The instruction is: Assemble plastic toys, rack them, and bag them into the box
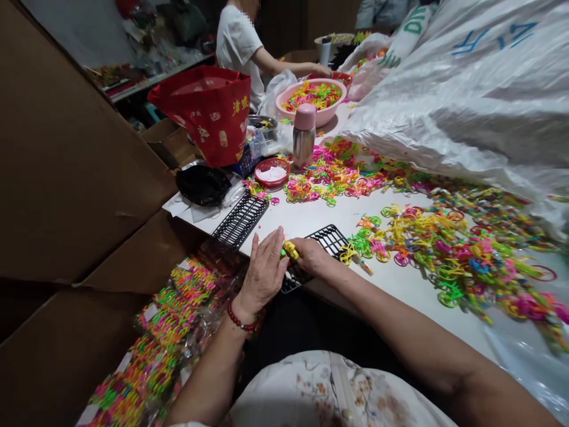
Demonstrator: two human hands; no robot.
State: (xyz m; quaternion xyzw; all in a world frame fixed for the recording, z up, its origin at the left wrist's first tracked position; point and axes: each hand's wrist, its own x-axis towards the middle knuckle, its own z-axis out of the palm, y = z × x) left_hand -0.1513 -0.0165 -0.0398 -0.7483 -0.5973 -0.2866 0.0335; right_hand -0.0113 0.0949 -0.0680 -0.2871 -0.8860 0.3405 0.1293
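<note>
My right hand (pixel 313 256) is closed around a small yellow plastic piece (pixel 291 249), whose exact kind I cannot make out. Beside it, my left hand (pixel 263 274) is raised with its fingers stretched out flat, its palm side against or very near the piece; a bit of green shows between the hands. Under my right hand lies a black plastic grid tray (pixel 329 238), partly covered by it. A second black grid tray (pixel 242 219) rests farther left at the table edge. Just right of my right hand is a small tube-like piece (pixel 362 264) with yellow loops.
Brightly coloured plastic pieces (pixel 444 243) cover the table's right side. Behind stand a steel flask (pixel 304 139), a red basket (pixel 272 185), a pink basin (pixel 284 108) and a red bag (pixel 202 118). A co-worker's arm (pixel 288 67) reaches across the back. Packed bags (pixel 160 320) lie lower left.
</note>
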